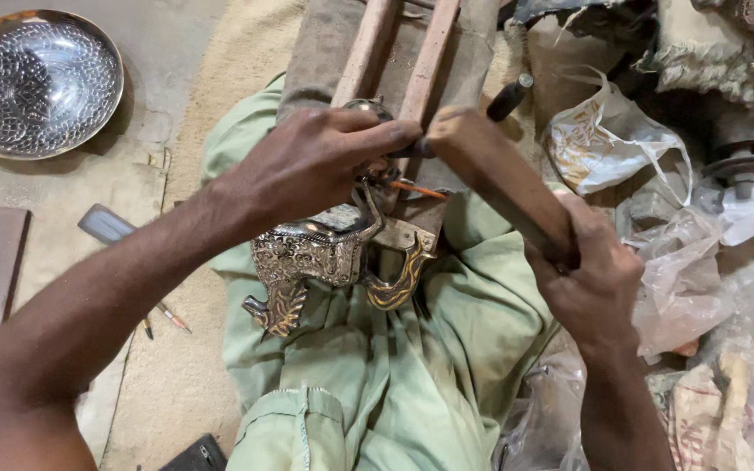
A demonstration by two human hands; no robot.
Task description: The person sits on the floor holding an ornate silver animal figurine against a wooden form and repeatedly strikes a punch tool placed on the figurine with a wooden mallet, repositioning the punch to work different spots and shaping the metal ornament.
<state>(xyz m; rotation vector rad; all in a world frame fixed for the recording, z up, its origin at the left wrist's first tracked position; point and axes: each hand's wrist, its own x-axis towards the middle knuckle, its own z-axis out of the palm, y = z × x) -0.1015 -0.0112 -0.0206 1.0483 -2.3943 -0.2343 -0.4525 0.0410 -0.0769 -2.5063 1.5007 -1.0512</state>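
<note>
Currently a thin chisel [412, 188] is pinched in the left hand [320, 166] against the ornate metal figure [329, 253] on the lap; a wooden mallet [499, 179] is clamped in the right hand [591, 279], raised beside it. Chasing seems underway, so a square, controlled tap on the chisel head is called for next

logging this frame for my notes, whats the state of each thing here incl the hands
left hand: closed, pinching a thin orange-tipped tool against the ornate metal figure
right hand: gripped around the wooden block, raised and tilted
ornate metal figure: lying in the lap on green cloth
hammered metal bowl: upright on the floor, empty
plastic bag: crumpled, open
</note>
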